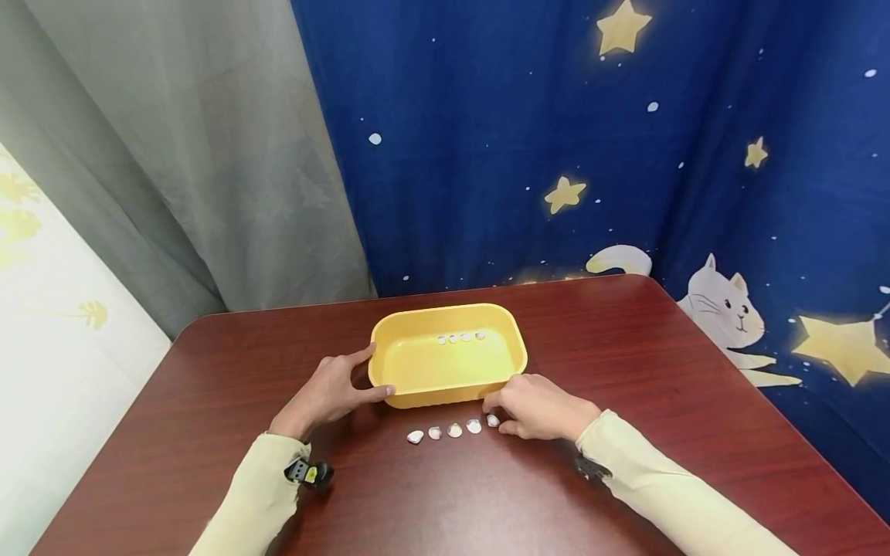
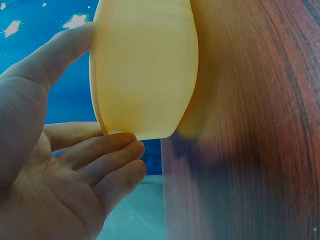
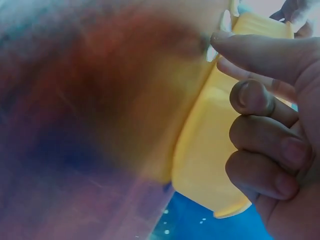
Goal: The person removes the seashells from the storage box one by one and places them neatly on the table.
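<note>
A yellow plastic basin (image 1: 445, 395) stands on the table, with several small shiny gem-like stones (image 1: 466, 337) lined up inside near its far wall. My left hand (image 1: 334, 392) holds its left end, the thumb on the near rim and the fingers at the end wall; the left wrist view shows this hand (image 2: 65, 150) round the basin's end (image 2: 145, 75). In front of the basin lies a row of similar stones (image 1: 455, 430). My right hand (image 1: 538, 407) pinches the rightmost stone (image 1: 493, 421) between thumb and index finger, other fingers curled. The right wrist view partly hides that stone (image 3: 211, 53).
The dark red wooden table (image 1: 431, 510) has its far edge behind the basin. Beyond it hang a grey curtain (image 1: 257, 170) and a blue star-patterned curtain (image 1: 487, 154). Dark devices (image 1: 309, 472) are strapped at both wrists.
</note>
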Available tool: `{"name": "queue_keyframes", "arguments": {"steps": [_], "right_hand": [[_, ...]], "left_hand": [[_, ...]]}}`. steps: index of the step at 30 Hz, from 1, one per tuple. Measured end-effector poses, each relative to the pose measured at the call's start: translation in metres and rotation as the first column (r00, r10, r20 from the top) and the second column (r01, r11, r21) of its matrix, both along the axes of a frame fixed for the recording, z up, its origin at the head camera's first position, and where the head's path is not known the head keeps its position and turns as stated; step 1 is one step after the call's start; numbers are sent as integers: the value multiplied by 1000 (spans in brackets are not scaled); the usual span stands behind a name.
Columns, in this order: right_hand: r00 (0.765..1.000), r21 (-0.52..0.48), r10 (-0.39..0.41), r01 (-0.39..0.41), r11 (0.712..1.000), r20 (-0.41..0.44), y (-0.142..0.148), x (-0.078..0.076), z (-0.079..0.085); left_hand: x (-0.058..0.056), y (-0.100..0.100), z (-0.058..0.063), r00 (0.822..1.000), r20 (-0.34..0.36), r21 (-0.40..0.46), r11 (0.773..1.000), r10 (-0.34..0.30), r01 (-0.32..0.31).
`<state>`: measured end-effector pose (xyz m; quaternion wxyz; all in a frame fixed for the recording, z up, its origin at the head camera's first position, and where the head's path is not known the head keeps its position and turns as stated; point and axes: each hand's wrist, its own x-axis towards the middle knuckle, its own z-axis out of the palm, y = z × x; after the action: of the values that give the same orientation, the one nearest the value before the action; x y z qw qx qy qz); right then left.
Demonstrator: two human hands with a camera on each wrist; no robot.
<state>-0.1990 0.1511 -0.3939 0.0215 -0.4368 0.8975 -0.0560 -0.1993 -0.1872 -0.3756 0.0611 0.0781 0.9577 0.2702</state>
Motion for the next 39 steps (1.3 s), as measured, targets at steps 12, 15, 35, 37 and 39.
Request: {"name": "queue_keyframes", "arguments": {"steps": [12,15,35,37,39], "right_hand": [[994,-20,80,-79,997,68,-9,-6,36],[990,-22,112,-110,994,91,-13,-13,46],[995,13,11,-12,1000,100,-56,-84,86],[994,4,-11,11,1000,110,-59,-92,86],[993,6,-29,29,1000,116,-62,-100,86]], "left_hand": [[0,0,1,1000,-7,4,1000,-12,12],[-1,-1,0,1000,-11,4,1000,-16,16],[-2,-3,-3,1000,-14,25,1000,-11,11],[-3,-3,-3,1000,-8,32,1000,0,0],[-3,-3,-4,1000,-8,32,999,-2,2]]}}
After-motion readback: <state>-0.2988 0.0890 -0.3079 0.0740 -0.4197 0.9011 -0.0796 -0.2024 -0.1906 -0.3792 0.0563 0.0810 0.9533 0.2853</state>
